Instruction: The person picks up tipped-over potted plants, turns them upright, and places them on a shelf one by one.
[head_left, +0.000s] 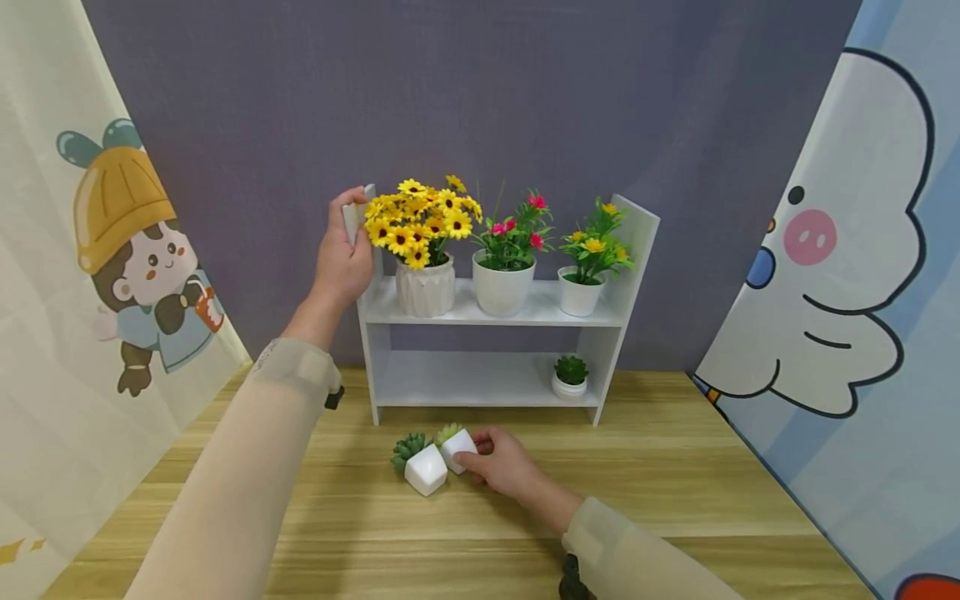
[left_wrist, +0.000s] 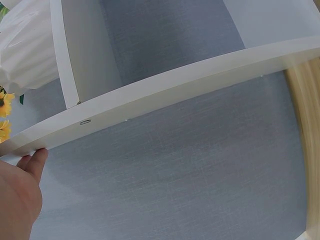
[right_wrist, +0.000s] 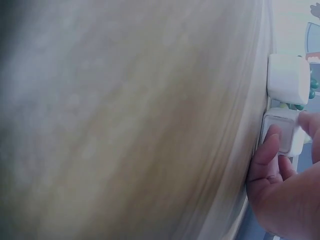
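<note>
My left hand (head_left: pixel 345 258) grips the upper left side panel of a white two-tier shelf (head_left: pixel 465 379). From the left wrist view, its fingers (left_wrist: pixel 37 162) lie at the panel's edge. Down on the table, my right hand (head_left: pixel 506 467) holds a small white square pot (head_left: pixel 459 450) with a light green succulent, tipped on its side. Thumb and fingers are on the pot near its base, which shows in the right wrist view. Just left of it lies another tipped white square pot (head_left: pixel 426 471) with a darker green succulent (head_left: pixel 409 448).
On the upper tier stand potted yellow flowers (head_left: pixel 425 287), pink flowers (head_left: pixel 504 283) and a smaller yellow-flowered plant (head_left: pixel 581 296). A round-potted succulent (head_left: pixel 570 383) sits at the lower tier's right end. Behind the wooden table (head_left: pixel 675 483) hangs a grey cloth (head_left: pixel 487 92).
</note>
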